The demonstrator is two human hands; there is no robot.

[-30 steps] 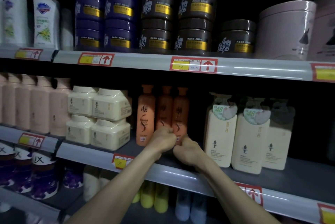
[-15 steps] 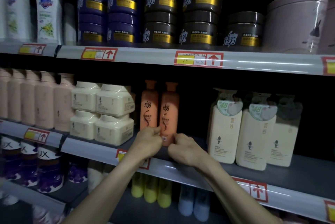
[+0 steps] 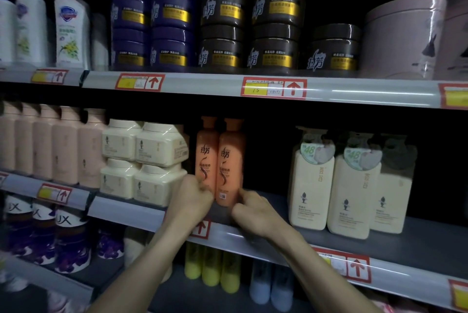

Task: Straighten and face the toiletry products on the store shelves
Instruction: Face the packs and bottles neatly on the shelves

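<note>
Your left hand (image 3: 193, 198) and right hand (image 3: 253, 214) are at the middle shelf's (image 3: 126, 208) front edge. Fingers are curled snug on the bases of two upright bottles just behind them: left orange bottle (image 3: 206, 158) and right orange bottle (image 3: 231, 160), touching each other. Labels look forward-ish, so probably just small twists left.

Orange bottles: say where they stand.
Head view, middle shelf, centre: the orange bottles stand side by side between the cream tubs and the cream pump bottles.
</note>
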